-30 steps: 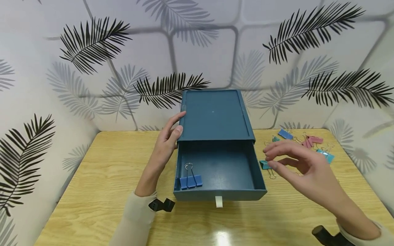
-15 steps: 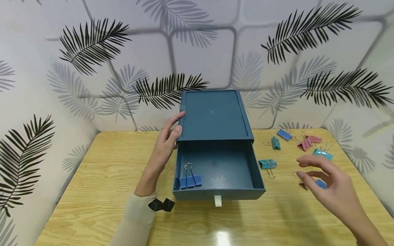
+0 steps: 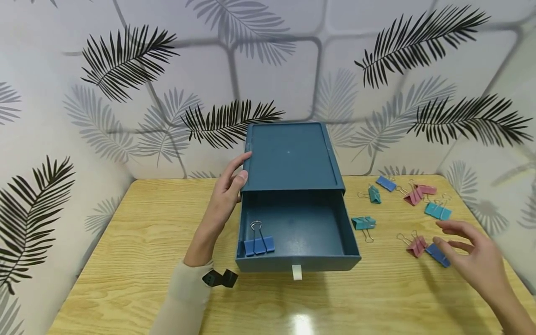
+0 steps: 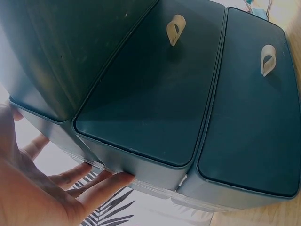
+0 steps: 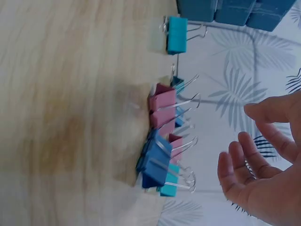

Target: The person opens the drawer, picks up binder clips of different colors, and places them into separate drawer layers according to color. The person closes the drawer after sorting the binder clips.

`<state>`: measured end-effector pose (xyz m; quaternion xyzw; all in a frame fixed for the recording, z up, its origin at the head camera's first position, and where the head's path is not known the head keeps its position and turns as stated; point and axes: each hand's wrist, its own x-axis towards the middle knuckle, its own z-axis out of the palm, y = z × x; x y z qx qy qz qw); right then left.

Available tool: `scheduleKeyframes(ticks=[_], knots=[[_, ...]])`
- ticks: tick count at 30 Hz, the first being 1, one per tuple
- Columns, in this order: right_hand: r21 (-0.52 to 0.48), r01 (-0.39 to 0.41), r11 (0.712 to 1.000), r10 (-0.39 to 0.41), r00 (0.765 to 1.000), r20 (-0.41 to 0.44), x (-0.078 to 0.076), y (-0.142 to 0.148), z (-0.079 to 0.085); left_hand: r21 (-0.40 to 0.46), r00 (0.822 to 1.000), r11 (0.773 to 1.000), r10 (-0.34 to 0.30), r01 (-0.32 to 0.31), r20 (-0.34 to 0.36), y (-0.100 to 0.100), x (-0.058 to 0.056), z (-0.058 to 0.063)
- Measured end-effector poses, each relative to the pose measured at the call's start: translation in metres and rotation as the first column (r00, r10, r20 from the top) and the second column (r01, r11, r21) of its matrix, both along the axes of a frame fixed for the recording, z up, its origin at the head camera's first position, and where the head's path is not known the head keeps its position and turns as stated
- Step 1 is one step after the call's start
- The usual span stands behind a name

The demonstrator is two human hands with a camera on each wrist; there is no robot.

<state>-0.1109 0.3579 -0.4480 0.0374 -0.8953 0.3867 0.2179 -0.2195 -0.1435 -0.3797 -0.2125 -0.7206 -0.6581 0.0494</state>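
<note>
My left hand (image 3: 224, 197) rests against the left side of a dark blue desktop drawer box (image 3: 291, 156). In the left wrist view its fingers (image 4: 106, 190) are extended along the box's side, beside closed drawers with pull loops. The top drawer (image 3: 310, 223) is pulled out, and a blue binder clip (image 3: 259, 245) lies in its front left corner. On the right, my right hand (image 3: 477, 253) hovers with parted fingers and nothing between them. Nearest to it are another blue binder clip (image 3: 438, 255) and a pink binder clip (image 3: 417, 246) on the table.
Several more binder clips lie toward the back right: a teal clip (image 3: 374, 194), a light blue clip (image 3: 438, 211) and a pink clip (image 3: 413, 195) among them. A teal clip (image 3: 363, 223) sits right beside the open drawer. A patterned wall (image 3: 276, 79) stands behind the table (image 3: 167, 223).
My right hand has moved right and slightly down, from beside the open drawer to over the blue and pink clips at the right. My left hand stays against the box.
</note>
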Motion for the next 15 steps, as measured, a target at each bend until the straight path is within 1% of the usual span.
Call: scheduleKeyframes(ticks=[5, 10, 13, 15], knots=[[0.05, 0.049, 0.998, -0.054, 0.994, 0.098, -0.001, 0.017, -0.011, -0.006, 1.0, 1.0, 0.012, -0.012, 0.002, 0.001, 0.0, -0.001], [0.069, 0.109, 0.992, -0.12, 0.976, 0.18, -0.001, 0.029, -0.022, -0.009, 1.0, 1.0, 0.01, -0.01, -0.004, 0.002, -0.001, 0.0], [0.088, 0.111, 0.99, -0.129, 0.965, 0.229, -0.001, 0.033, -0.027, 0.001, 1.0, 1.0, 0.004, -0.004, -0.004, 0.002, -0.001, -0.001], [0.12, 0.088, 0.989, -0.118, 0.955, 0.273, 0.0, 0.036, -0.029, 0.002, 1.0, 1.0, 0.002, -0.002, -0.002, 0.001, 0.0, -0.001]])
